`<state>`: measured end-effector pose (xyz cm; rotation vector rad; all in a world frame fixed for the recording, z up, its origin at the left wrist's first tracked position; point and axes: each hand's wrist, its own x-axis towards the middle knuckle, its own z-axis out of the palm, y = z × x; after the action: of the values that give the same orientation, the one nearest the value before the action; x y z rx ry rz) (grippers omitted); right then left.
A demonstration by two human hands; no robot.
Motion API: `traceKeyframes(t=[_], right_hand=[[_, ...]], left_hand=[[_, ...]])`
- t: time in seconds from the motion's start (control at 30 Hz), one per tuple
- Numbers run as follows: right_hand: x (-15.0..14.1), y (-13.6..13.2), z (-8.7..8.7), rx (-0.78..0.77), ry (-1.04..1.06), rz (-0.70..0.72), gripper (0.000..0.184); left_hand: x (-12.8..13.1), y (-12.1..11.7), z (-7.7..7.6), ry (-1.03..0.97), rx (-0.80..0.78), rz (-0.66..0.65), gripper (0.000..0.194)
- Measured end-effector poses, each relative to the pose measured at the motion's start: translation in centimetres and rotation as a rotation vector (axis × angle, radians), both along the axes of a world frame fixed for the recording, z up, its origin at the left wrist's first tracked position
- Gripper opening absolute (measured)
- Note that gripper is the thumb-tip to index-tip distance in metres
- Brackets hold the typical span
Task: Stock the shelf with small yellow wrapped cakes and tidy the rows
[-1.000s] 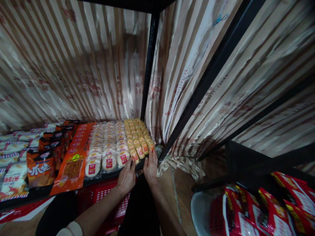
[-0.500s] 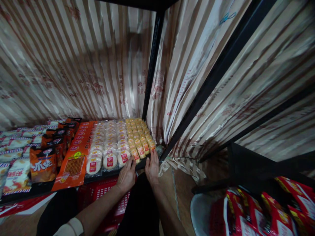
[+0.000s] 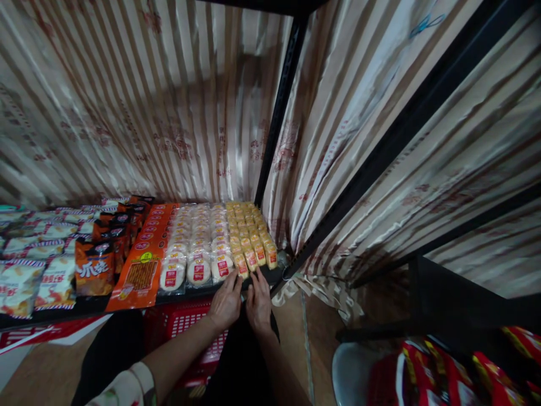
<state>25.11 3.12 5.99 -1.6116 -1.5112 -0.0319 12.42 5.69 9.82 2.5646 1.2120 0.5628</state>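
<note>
Small yellow wrapped cakes (image 3: 250, 258) stand in tight rows at the right end of a black shelf (image 3: 273, 276). My left hand (image 3: 226, 303) is at the shelf's front edge, its fingers stretched toward the leftmost front cake and close to a white round packaged cake (image 3: 222, 267). Beside it, my right hand (image 3: 258, 301) has its fingers extended up to the front of the yellow rows. Its fingertips appear to touch the middle front cakes. Neither hand visibly grasps anything.
Left along the shelf lie an orange snack packet (image 3: 139, 276), orange-black bags (image 3: 93, 269) and white snack bags (image 3: 54, 282). A red basket (image 3: 181, 321) is below the shelf. Black posts (image 3: 282, 107) rise before striped curtains (image 3: 190, 101). Red packets (image 3: 459, 369) sit at lower right.
My right hand has moved left, from the rightmost front cake to the middle ones, nearer my left hand. The whole view has shifted slightly, showing more of the shelf's left side.
</note>
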Motion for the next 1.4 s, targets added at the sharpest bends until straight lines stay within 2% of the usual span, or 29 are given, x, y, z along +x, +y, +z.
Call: traceKeyframes(t=[0.23, 0.57, 1.07, 1.4], right_hand=[[0.0, -0.1, 0.2, -0.009, -0.047, 0.022, 0.040], [-0.1, 0.7, -0.1, -0.036, -0.084, 0.014, 0.041], [0.2, 0.8, -0.1, -0.025, -0.072, 0.020, 0.042], [0.9, 2.3, 1.2, -0.044, -0.031, -0.052, 0.047]], left_hand=[[0.3, 0.8, 0.3, -0.027, 0.015, -0.014, 0.054], [0.0, 0.4, -0.3, 0.002, 0.041, -0.002, 0.052], [0.2, 0.8, 0.1, 0.000, 0.011, 0.014, 0.053], [0.3, 0.4, 0.0, 0.005, 0.032, 0.002, 0.056]])
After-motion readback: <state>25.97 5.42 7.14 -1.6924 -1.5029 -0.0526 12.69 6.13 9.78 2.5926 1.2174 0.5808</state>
